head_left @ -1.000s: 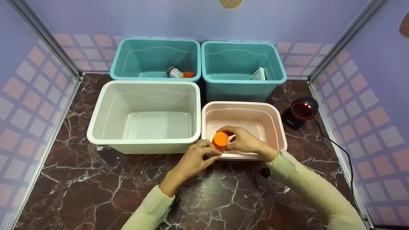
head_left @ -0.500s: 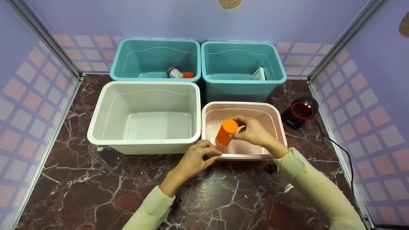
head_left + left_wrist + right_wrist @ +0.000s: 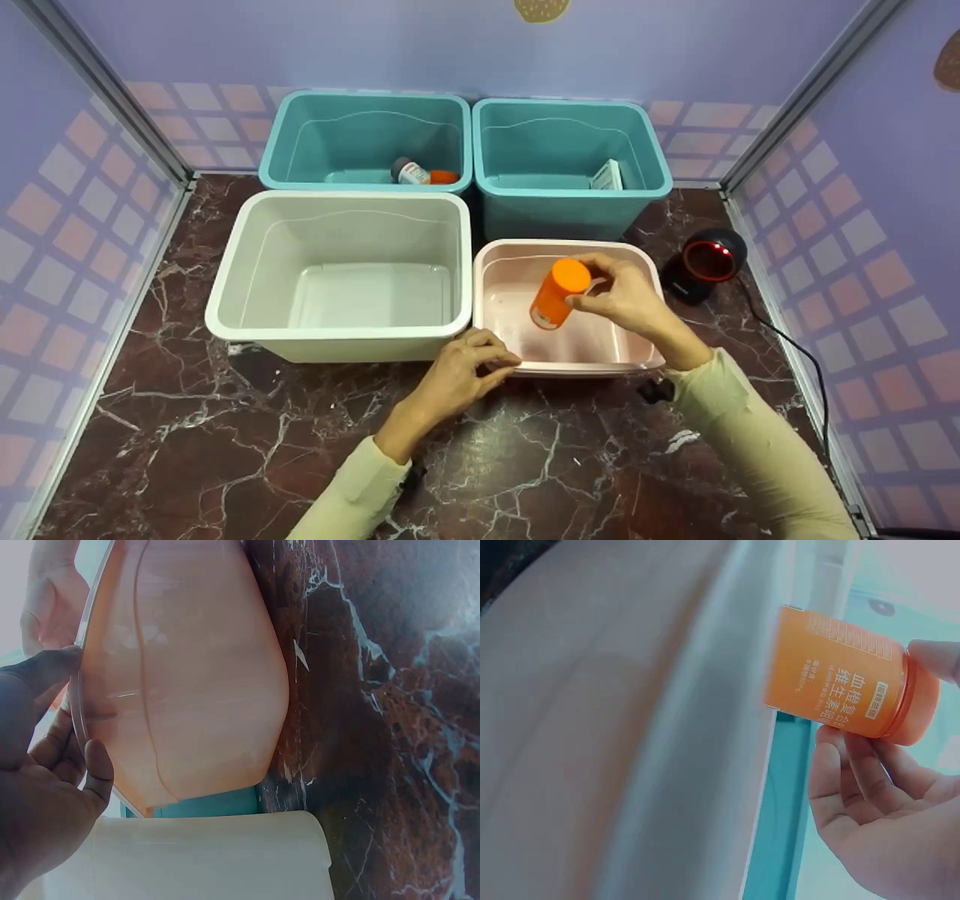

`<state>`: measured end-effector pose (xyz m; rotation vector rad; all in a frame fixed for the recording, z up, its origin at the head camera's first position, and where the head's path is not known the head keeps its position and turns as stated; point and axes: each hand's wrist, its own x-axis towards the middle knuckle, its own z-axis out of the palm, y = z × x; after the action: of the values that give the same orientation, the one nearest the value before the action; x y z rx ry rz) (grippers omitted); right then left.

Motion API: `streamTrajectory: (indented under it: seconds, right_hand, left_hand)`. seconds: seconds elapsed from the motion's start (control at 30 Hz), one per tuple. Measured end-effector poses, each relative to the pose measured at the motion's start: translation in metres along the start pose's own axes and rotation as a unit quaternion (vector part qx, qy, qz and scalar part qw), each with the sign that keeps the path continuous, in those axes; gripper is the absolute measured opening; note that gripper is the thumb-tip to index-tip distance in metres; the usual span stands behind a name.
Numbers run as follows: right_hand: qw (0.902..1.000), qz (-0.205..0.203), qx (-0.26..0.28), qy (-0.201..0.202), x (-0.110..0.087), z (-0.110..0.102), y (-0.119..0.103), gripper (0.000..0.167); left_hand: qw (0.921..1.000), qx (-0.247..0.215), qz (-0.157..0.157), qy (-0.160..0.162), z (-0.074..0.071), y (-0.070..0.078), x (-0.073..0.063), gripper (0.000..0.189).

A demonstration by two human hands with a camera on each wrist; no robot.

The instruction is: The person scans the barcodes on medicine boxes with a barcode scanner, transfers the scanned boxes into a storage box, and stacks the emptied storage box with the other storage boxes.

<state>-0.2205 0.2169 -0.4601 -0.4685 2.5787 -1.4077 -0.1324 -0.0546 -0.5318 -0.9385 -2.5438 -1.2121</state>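
Note:
My right hand [image 3: 619, 296] grips an orange vitamin bottle [image 3: 553, 298] near its orange cap, thumb on one side and fingers on the other. The bottle tilts above the pale pink bin [image 3: 577, 367], cap toward the upper right. In the right wrist view, white printing covers the label of the bottle [image 3: 832, 675]. At the pink bin's front-left corner my left hand [image 3: 465, 371] holds the rim. The left wrist view has its fingers bent over the edge of the pink bin [image 3: 195, 675], some of them behind the wall.
Left of the pink bin stands a larger white bin [image 3: 337, 332]. Behind are two teal bins: the left one [image 3: 367, 185] holds a small white bottle [image 3: 410, 171] and an orange item [image 3: 443, 177], the right one [image 3: 570, 193] a white box [image 3: 608, 175]. A black scanner [image 3: 709, 262] glows red at right.
My right hand has lifted the bottle from the pink bin's front-left corner and carried it right and away from me over the bin. My left hand has stayed on the rim.

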Motion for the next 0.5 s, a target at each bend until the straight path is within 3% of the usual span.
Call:
streamTrajectory:
  seconds: [0.5]
  right_hand:
    - [0.9982,-0.009,0.016,0.057,-0.015,-0.046,0.002,0.051]
  left_hand:
    - [1.0000,0.001,0.003,0.006,0.001,0.000,0.000,0.012]
